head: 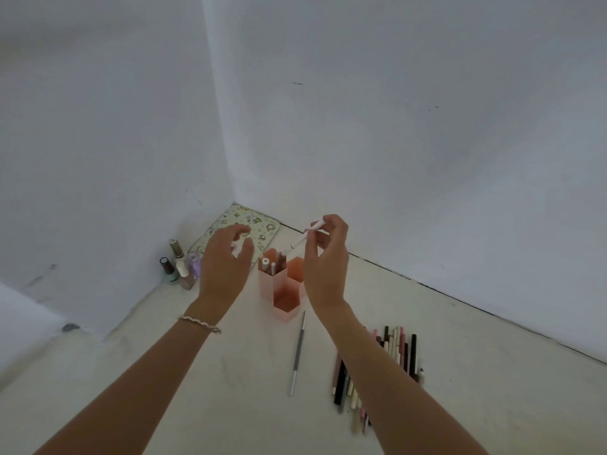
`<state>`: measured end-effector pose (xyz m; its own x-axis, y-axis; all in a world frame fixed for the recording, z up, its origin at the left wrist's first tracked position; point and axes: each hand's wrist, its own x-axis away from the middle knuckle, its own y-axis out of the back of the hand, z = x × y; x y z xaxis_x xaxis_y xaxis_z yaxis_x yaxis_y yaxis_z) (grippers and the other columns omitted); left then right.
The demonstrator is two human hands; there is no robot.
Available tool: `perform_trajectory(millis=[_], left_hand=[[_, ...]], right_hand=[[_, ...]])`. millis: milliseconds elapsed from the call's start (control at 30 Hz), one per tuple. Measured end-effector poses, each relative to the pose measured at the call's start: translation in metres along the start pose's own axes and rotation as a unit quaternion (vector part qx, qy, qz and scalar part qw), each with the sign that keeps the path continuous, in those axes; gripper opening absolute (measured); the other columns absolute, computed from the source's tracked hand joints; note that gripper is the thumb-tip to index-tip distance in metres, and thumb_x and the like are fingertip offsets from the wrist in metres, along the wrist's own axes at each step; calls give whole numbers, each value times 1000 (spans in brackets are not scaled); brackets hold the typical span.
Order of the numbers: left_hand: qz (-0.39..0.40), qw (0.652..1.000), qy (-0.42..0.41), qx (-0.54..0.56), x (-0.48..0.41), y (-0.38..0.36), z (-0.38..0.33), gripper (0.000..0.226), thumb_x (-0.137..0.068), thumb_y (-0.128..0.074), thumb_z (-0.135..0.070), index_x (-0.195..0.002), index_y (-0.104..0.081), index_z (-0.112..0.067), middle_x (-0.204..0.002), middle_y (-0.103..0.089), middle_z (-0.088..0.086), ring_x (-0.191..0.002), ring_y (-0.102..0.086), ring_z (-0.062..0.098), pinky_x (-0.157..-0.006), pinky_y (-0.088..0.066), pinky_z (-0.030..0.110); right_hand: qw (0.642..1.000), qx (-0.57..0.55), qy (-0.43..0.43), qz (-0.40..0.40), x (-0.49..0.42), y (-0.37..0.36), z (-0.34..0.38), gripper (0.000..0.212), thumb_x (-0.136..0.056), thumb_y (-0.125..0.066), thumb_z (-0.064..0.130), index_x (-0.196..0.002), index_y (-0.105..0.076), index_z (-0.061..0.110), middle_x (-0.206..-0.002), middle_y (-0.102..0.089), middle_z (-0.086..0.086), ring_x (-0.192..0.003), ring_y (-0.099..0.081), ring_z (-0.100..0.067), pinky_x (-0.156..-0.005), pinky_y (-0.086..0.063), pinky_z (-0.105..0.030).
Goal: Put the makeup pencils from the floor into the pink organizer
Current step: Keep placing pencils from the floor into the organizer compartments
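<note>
The pink organizer (282, 292), three hexagonal cups joined together, stands on the pale floor near the room's corner. Its tallest, left cup holds a few pencils. My right hand (326, 257) hovers just right of and above it, pinching a white makeup pencil (303, 238) that slants down toward the cups. Left of the organizer, my left hand (226, 257) is raised with its fingers spread and nothing in it. A pile of several pencils (391, 362) lies on the floor at the right, partly hidden by my right forearm. One grey pencil (298, 353) lies alone in front of the organizer.
Several nail polish bottles (179, 269) stand against the left wall. A flat patterned tin (230, 231) lies in the corner behind my left hand. White walls close in at the left and back.
</note>
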<state>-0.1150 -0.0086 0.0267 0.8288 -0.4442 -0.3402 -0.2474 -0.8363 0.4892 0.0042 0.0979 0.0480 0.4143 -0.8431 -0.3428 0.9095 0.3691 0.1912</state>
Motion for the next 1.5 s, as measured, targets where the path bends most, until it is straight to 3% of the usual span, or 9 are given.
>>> perform_trajectory(millis=[133, 267, 467, 600, 733, 967, 1133, 1267, 1500], left_hand=[[-36, 997, 59, 20, -2, 19, -4, 26, -90, -51, -4, -105, -62, -22, -104, -62, -9, -87, -58, 3, -65, -46, 8], [-35, 992, 122, -10, 13, 21, -6, 24, -84, -51, 3, -87, -59, -19, -85, -60, -12, -83, -58, 12, -72, -50, 29], [292, 900, 163, -279, 75, -17, 3, 20, -89, -45, -18, -98, -63, -18, -106, -66, 4, -97, -63, 24, -81, -48, 29], [364, 876, 135, -286, 108, -54, 3, 32, -93, -49, -33, -118, -57, -13, -122, -61, 7, -114, -58, 24, -93, -46, 31], [366, 867, 98, -323, 126, -78, -1, 40, -98, -46, -42, -123, -49, -12, -126, -57, 6, -118, -56, 24, -93, -45, 32], [388, 867, 82, -301, 130, -86, -6, 23, -99, -47, -28, -110, -55, -10, -116, -61, 9, -108, -60, 26, -87, -47, 33], [316, 945, 79, -35, 100, -84, -48, 12, -91, -58, -17, -83, -55, -8, -76, -66, 7, -65, -64, 19, -68, -57, 42], [224, 973, 50, 34, 86, -71, -70, 14, -85, -64, -12, -85, -54, -22, -79, -62, -5, -66, -63, 8, -63, -58, 32], [139, 986, 36, 83, 72, -48, -65, 67, -82, -66, -6, -136, -35, -28, -77, -61, -16, -65, -63, 3, -68, -56, 25]], right_hand=[[994, 82, -19, 72, 12, -12, -18, 20, -102, -46, 21, -110, -40, 38, -88, -59, 23, -85, -64, -1, -73, -54, -27], [974, 170, 16, 149, 23, -15, -32, 16, -100, -44, 16, -111, -54, 23, -107, -65, 4, -97, -61, -14, -79, -47, -23], [990, 136, 22, 14, 13, 14, -30, 33, -93, -43, 4, -119, -58, 14, -115, -62, 3, -103, -58, -8, -87, -49, -25], [991, 133, -17, 0, 4, 50, -32, 38, -87, -46, 0, -116, -57, 22, -105, -62, 9, -81, -57, -3, -75, -49, -23], [986, 151, -62, 19, 8, 87, -41, 37, -86, -45, 2, -113, -57, 24, -98, -61, 13, -67, -54, -4, -66, -47, -24], [956, 241, -141, 85, 25, 117, -70, 25, -91, -48, 8, -110, -60, 19, -98, -62, 7, -83, -59, -12, -74, -48, -25], [854, 422, -200, 227, 30, 109, -92, 18, -88, -49, 13, -94, -64, 6, -96, -62, -7, -96, -60, -27, -77, -48, -32], [803, 507, -161, 268, 42, 93, -103, 23, -92, -49, 29, -81, -58, 10, -97, -60, -8, -98, -54, -27, -82, -43, -34], [780, 553, -127, 265, 52, 75, -121, 18, -90, -48, 22, -89, -63, 12, -104, -53, -5, -104, -46, -24, -91, -36, -33]])
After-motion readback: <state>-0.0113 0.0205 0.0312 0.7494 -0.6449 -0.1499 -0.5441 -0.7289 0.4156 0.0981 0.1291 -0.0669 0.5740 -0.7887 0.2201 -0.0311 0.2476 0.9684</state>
